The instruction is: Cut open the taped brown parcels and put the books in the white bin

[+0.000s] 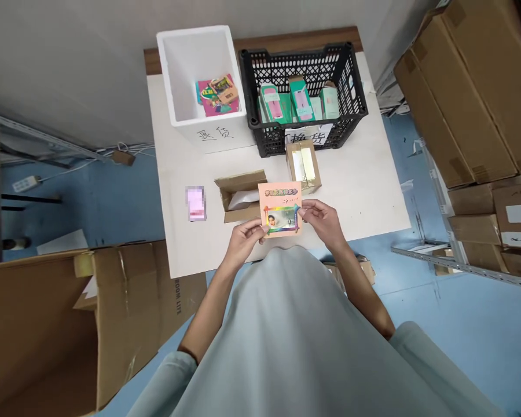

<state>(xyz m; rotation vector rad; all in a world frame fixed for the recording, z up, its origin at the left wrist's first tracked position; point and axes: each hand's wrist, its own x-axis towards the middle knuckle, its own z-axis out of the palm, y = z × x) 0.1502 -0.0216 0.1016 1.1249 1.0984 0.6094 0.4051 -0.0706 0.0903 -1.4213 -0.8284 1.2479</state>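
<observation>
A thin pink booklet (pixel 281 194) with a small framed portrait on its cover is held up between my two hands. My left hand (pixel 245 238) pinches its lower left corner, thumb on the cover. At its right edge my right hand (pixel 322 221) grips it the same way. Just behind the booklet an open cardboard box (pixel 234 215) lies on the table, with something white inside; the booklet hides its right part. A taped small carton (pixel 304 165) with a pale label stands behind and to the right.
At the table's back stand a white foam box (pixel 167 75) with colourful booklets inside and a black plastic crate (pixel 360 98) of green-and-pink boxes. A blurred pink item (pixel 196 204) lies on the white table (pixel 364 197) at left. Large cartons (pixel 464 87) are stacked at right; an open carton (pixel 130 313) is at lower left.
</observation>
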